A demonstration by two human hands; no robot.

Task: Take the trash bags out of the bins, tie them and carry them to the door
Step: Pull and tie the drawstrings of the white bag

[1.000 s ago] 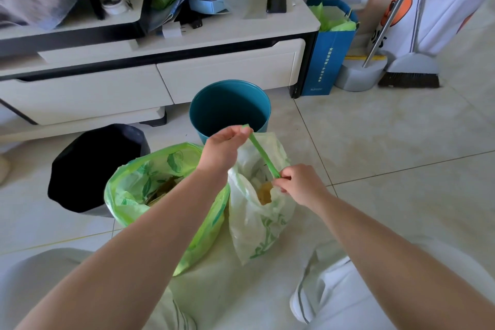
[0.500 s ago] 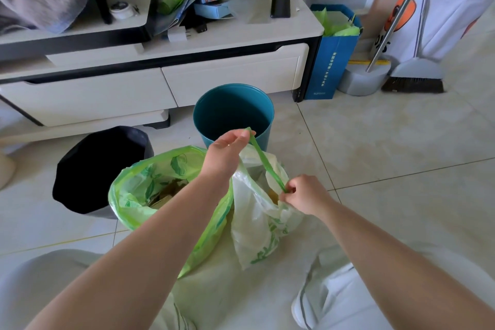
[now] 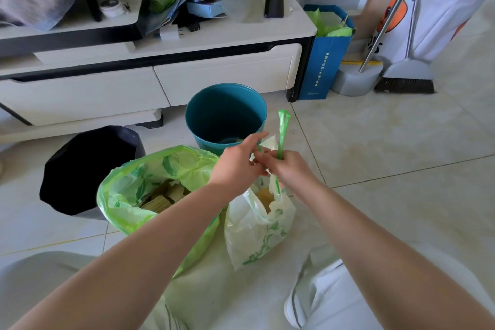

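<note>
A small white trash bag (image 3: 257, 228) with green leaf print stands on the floor tiles, its mouth gathered at the top. My right hand (image 3: 289, 169) grips the bag's green drawstring (image 3: 283, 128), which sticks straight up above the fist. My left hand (image 3: 238, 163) touches the bag's top edge right beside it, index finger stretched out. To the left a larger green trash bag (image 3: 139, 187) sits open with cardboard scraps inside. Behind them stand an empty teal bin (image 3: 225, 112) and a black bin (image 3: 85, 169).
A low white cabinet (image 3: 160, 80) with drawers runs along the back. A blue paper bag (image 3: 325, 61), a broom and dustpan (image 3: 401, 72) and a white tote stand at the right. My knees and a white shoe (image 3: 308, 300) are at the bottom. Bare tiles lie to the right.
My hands have come together over the white bag. The drawstring, earlier stretched slantwise between them, now stands upright from my right fist, and my left hand has let go of its end.
</note>
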